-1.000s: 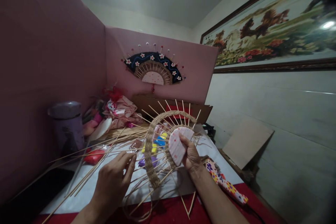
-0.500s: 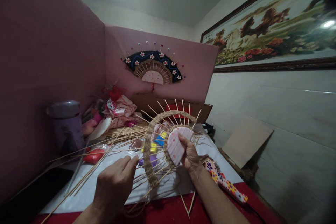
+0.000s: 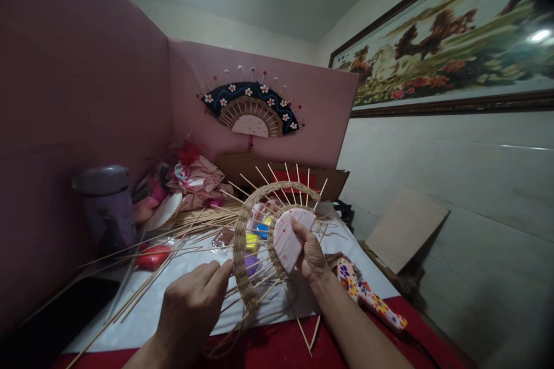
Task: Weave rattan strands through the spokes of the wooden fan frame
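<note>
A half-round fan frame of thin sticks, woven with brown cord in two curved bands, stands tilted above the table. My right hand grips its pink dotted half-round centre, thumb on the front face. At the outer band's left edge, my left hand is closed with thumb and finger pinched against the frame; the stick end there is hidden by the fingers. Loose cord hangs below the frame. Behind the spokes show yellow, blue and purple packets.
Loose sticks lie across the white table cover. A red packet and a lidded purple cup are at left. A flower-patterned glue gun lies right. A finished dark fan hangs on the pink board.
My left hand has shifted slightly right, up to the outer woven band. The fan frame sits slightly further left in view; my right hand keeps its grip.
</note>
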{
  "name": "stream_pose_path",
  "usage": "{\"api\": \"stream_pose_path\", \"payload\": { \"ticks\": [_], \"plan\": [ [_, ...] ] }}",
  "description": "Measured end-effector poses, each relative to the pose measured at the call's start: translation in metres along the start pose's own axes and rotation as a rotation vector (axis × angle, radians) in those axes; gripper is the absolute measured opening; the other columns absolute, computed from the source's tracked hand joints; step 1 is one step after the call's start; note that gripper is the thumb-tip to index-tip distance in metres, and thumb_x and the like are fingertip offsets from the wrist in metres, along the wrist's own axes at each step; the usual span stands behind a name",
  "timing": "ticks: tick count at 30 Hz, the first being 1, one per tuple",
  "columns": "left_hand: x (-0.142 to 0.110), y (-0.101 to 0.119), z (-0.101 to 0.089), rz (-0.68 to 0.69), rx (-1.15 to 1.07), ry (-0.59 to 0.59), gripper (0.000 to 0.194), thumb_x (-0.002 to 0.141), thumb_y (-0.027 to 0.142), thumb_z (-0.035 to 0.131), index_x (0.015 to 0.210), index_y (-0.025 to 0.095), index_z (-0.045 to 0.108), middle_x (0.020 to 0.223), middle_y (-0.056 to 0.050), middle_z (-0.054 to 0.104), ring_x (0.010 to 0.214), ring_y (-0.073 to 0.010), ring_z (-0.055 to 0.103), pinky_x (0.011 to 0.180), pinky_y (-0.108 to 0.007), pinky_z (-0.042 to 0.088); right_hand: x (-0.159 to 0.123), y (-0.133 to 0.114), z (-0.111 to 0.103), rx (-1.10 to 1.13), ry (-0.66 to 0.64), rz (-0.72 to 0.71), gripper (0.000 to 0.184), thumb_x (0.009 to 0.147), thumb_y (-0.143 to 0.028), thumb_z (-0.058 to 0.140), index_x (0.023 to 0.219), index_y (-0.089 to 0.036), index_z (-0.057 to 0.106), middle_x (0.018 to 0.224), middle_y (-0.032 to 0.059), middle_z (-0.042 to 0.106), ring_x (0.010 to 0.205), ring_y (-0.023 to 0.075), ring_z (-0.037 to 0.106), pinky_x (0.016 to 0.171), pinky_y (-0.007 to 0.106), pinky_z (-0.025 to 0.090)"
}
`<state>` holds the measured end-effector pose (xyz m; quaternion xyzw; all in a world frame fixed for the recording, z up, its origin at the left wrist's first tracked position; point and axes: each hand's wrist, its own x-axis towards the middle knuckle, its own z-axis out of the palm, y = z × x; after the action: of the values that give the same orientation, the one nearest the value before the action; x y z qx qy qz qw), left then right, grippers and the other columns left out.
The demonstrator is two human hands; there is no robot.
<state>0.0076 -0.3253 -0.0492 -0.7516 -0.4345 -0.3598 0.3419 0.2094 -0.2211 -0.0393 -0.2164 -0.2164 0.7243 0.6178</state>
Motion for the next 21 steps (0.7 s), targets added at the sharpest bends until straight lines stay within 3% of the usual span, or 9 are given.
{"api": "stream_pose_path", "payload": {
  "ticks": [7, 17, 21],
  "plan": [
    [-0.001, -0.001, -0.001, 0.024, 0.01, 0.034, 0.017, 0.082, 0.014, 0.049, 0.093, 0.015, 0.061, 0.061, 0.0, 0.057, 0.054, -0.0113, 0.052, 0.052, -0.024, 0.034, 0.003, -0.003, -0.002, 0.012, 0.024, -0.028, 0.013, 0.061, -0.016, 0.069, 0.073, -0.013, 0.064, 0.063, 0.0023, 0.07, 0.056, 0.0168, 0.065, 0.064, 0.029, 0.055],
    [0.012, 0.004, -0.016, -0.061, 0.163, -0.012, 0.014, 0.08, 0.029, 0.053, 0.078, 0.027, 0.067, 0.054, 0.003, 0.047, 0.046, -0.0091, 0.038, 0.047, -0.025, 0.021, 0.006, -0.012, -0.005, 0.036, 0.061, -0.077, 0.012, 0.062, -0.016, 0.066, 0.074, -0.014, 0.064, 0.069, 0.0027, 0.071, 0.061, 0.0173, 0.066, 0.067, 0.03, 0.055],
    [0.012, 0.002, -0.019, -0.123, 0.042, 0.007, 0.016, 0.079, 0.033, 0.055, 0.087, 0.027, 0.068, 0.06, 0.002, 0.052, 0.049, -0.008, 0.045, 0.048, -0.022, 0.026, 0.009, -0.013, -0.008, 0.035, 0.063, -0.142, 0.013, 0.061, -0.017, 0.068, 0.073, -0.016, 0.064, 0.067, 0.0011, 0.07, 0.061, 0.0172, 0.066, 0.068, 0.03, 0.055]
  ]
}}
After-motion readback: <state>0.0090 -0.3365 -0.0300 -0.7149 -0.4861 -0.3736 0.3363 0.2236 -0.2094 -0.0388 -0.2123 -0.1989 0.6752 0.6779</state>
